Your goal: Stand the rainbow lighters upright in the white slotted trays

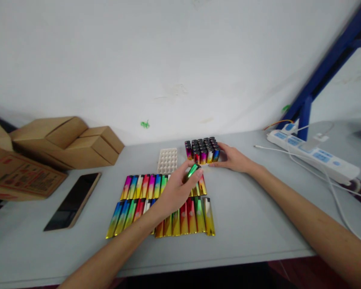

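Note:
My left hand [180, 182] is closed around a shiny green lighter [193, 171], held tilted above the rows on the table. At the back, a block of upright lighters [203, 150] with dark tops stands packed together. My right hand [232, 157] cups the block's right end, its thumb along the front and its fingers at the side and back. Two rows of lighters lie side by side below: a back row [144, 186] and a front row [183, 218], in many metallic colours. My left hand and forearm hide part of both rows.
A white tray with round hollows [167, 160] lies left of the upright block. Farther left are a phone [72, 201] and cardboard boxes [66, 140]. A white power strip [314, 154] with cables lies right, near a blue metal frame [321, 68]. A wall rises behind the table.

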### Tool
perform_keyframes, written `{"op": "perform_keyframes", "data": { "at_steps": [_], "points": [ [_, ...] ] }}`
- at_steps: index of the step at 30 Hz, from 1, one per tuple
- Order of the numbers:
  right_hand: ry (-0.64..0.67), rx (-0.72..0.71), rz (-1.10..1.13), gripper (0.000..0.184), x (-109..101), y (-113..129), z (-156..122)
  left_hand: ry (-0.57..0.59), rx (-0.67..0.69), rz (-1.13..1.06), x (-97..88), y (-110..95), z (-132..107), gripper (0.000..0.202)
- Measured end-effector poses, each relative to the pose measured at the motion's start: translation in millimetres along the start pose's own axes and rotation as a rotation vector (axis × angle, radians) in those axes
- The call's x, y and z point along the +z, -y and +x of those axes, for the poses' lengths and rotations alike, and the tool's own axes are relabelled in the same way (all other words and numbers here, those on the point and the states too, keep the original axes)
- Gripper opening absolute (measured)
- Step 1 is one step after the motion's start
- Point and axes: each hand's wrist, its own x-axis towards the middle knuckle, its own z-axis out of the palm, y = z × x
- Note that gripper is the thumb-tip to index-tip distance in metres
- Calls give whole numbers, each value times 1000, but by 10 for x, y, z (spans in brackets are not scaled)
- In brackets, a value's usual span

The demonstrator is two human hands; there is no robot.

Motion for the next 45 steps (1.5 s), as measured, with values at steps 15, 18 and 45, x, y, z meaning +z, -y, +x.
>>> {"op": "perform_keyframes", "data": {
  "at_steps": [15,18,45],
  "points": [
    [0,49,-48,84,4,2,-6,-155,155,470,-79,-48,-76,43],
    [10,54,-50,83,5,5,-5,-164,162,485,-80,-39,-69,43],
    [-10,-29,5,80,18,-23,17,-290,216,190,-478,133,497,27]
  ]
}}
